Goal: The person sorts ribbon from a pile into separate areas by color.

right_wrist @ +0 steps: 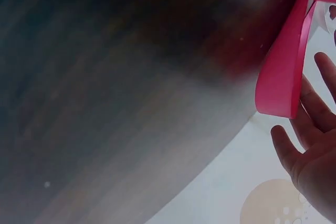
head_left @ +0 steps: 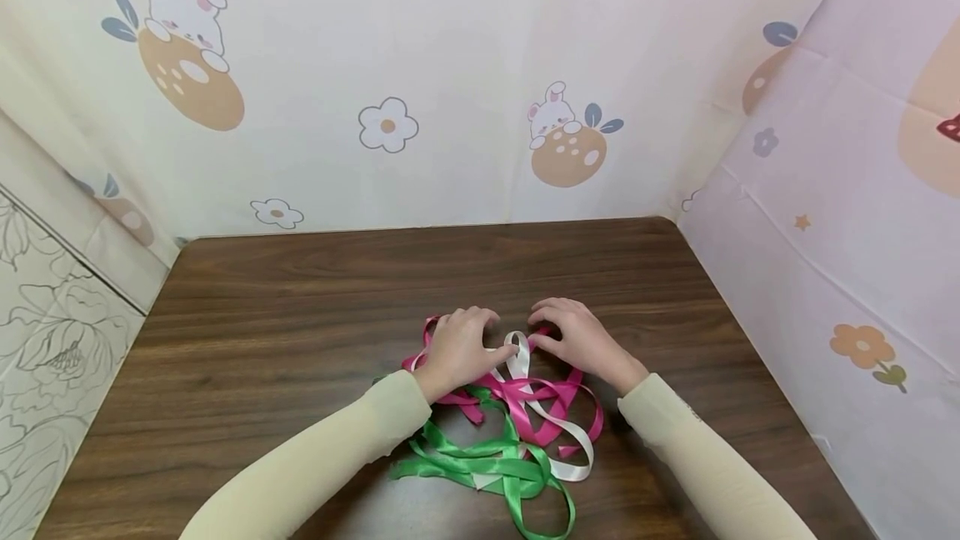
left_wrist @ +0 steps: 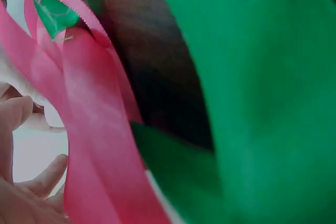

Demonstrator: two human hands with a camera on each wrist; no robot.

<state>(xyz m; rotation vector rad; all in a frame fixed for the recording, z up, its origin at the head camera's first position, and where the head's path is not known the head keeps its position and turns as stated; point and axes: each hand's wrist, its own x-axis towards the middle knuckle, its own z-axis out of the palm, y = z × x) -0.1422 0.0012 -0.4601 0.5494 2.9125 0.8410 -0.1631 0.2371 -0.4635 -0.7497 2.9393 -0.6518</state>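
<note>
A loose tangle of satin ribbons lies on the table, with the pink ribbon [head_left: 528, 432] and white ribbon [head_left: 583, 450] looping through each other. Nearer the body spreads the green ribbon [head_left: 487, 465]. My left hand [head_left: 459, 348] is over the far left of the tangle, its thumb stretched towards a small upright white loop. To the right of that loop, my right hand [head_left: 581, 342] has its fingers arched beside a pink strand. The right wrist view has those fingers [right_wrist: 315, 108] spread loosely behind a hanging pink loop [right_wrist: 281, 85]. Pink and green ribbon largely fill the left wrist view.
The ribbons lie on a dark wood-grain table [head_left: 300, 298] with rounded far corners. Behind it hangs a pale curtain [head_left: 457, 48] printed with rabbits and flowers, and a similar cloth [head_left: 840, 215] runs along the right side.
</note>
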